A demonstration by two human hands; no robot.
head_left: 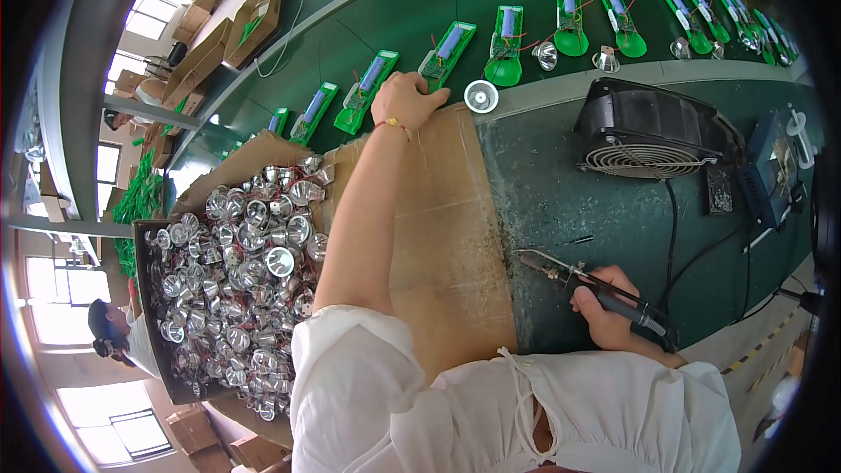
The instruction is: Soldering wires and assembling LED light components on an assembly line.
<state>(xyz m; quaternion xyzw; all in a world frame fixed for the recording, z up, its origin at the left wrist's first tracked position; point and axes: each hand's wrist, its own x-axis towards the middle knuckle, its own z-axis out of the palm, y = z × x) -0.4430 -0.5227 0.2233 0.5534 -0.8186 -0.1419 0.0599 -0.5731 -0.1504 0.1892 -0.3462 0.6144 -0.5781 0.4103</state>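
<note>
My left hand [407, 103] reaches across to the belt, its fingers closed around the near end of a green plastic flashlight housing [448, 48] with a blue cylindrical battery and red wires. The exact fingertip contact is partly hidden. In my right hand [606, 311] is a soldering iron [596, 287], its metal tip pointing left over the bench. Right of the left hand, a silver reflector cup [481, 97] sits at the belt's edge. More housings lie in a row, among them one [505, 45] just right of the held one and another [366, 92] to its left.
A cardboard box [151, 324] full of reflector cups with wires stands at left. A cardboard sheet [447, 245] covers part of the green bench. At right are a black fan [653, 131], a blue soldering station [771, 171] and loose cables. Other people sit at far left.
</note>
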